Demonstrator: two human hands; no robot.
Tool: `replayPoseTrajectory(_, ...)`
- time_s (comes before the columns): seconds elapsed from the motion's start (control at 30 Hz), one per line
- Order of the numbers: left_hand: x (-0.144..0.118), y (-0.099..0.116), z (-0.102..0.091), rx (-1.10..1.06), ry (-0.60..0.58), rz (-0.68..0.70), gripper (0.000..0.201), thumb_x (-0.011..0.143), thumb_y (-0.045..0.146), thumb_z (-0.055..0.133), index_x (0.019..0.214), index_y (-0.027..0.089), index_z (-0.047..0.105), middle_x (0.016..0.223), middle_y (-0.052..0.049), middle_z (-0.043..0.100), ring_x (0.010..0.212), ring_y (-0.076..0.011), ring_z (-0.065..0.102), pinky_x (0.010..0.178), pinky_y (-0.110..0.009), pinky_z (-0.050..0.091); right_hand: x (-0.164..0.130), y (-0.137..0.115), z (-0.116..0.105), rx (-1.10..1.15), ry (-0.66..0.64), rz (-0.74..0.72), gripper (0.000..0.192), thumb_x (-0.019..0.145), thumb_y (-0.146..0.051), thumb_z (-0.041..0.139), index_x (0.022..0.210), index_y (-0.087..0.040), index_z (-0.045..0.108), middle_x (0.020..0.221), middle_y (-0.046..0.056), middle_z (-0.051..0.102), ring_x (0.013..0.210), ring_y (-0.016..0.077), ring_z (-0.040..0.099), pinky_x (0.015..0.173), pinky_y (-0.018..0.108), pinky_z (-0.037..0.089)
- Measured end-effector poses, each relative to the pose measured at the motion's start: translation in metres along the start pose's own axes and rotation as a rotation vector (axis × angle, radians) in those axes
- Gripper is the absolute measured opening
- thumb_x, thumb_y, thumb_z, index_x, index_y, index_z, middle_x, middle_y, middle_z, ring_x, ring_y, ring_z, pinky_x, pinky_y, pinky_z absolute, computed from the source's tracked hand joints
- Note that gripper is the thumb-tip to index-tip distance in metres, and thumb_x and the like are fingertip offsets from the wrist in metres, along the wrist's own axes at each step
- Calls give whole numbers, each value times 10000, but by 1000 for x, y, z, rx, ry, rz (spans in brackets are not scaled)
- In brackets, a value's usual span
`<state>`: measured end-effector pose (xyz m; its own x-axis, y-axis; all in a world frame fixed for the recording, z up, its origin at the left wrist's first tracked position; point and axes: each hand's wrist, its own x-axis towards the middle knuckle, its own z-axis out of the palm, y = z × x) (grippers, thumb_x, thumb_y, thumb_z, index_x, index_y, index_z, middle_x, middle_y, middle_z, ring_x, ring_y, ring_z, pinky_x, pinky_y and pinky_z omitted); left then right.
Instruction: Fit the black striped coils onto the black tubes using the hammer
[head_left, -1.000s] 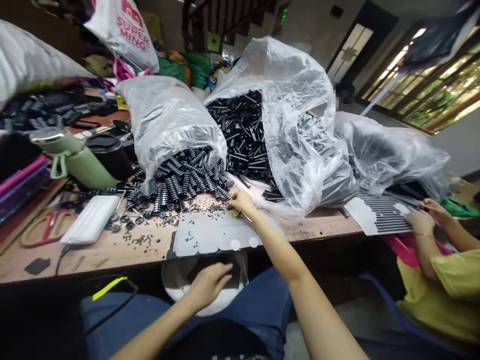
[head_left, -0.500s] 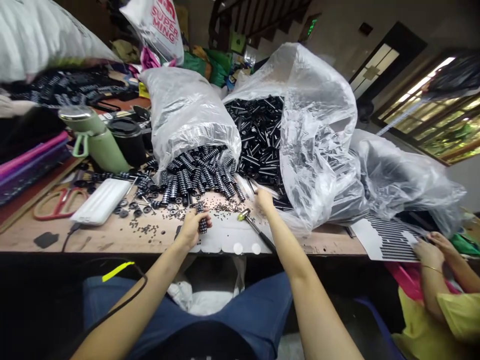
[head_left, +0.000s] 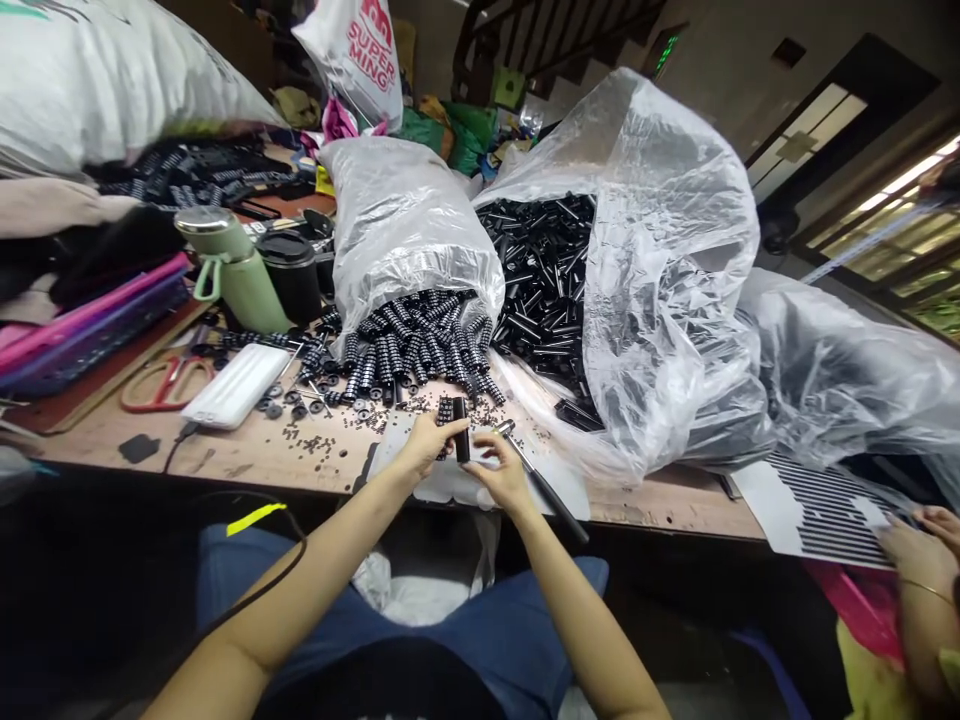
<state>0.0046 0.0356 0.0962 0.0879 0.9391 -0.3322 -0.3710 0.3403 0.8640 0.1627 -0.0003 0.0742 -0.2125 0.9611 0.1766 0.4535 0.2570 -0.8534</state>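
Tube (head_left: 461, 436) and ridged piece (head_left: 445, 410) are being gripped by the left hand (head_left: 426, 444). Right hand (head_left: 505, 474), half-spread, is perhaps touching the tube.

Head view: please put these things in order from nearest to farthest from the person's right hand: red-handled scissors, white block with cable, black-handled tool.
From the right hand:
1. Black-handled tool, close on its right.
2. White block, farther off, to the left.
3. Red-handled scissors, also left, beyond the block.
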Motion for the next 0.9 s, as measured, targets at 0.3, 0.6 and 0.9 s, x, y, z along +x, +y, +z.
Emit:
replayPoseTrajectory(0.3, -14, -2, -27, 128, -17, 224, 458, 744, 443, 690, 1084, 170, 548, 583, 74, 500, 372, -56, 419, 353, -173, 321, 11, -19, -10, -440, -208, -182, 1112, 604, -461, 801, 1490, -190, 186, 1483, 171, 320, 1393, 317, 276, 1136, 505, 264)
replayPoseTrajectory(0.6, -28, 7, -39, -200, -158, 72, 470, 751, 542, 643, 1007, 159, 552, 652, 46, 525, 379, -42, 430, 330, -156, 310, -16, 40, -51, -538, -119, 58, 1082, 544, -510, 813, 1441, -184, 302, 1411, 175, 398, 1331, 346, 359, 1116, 521, 279)
replayPoseTrajectory(0.9, -45, 5, -10, -147, -130, 18, 551, 771, 508, 623, 1179, 142, 573, 549, 59, 516, 321, -54, 418, 306, -161, 289, -15, -44, -28, -157, -162, -223, 1122, 565, -464, 837, 1458, -222, 203, 1481, 147, 301, 1390, 295, 296, 1148, 451, 292)
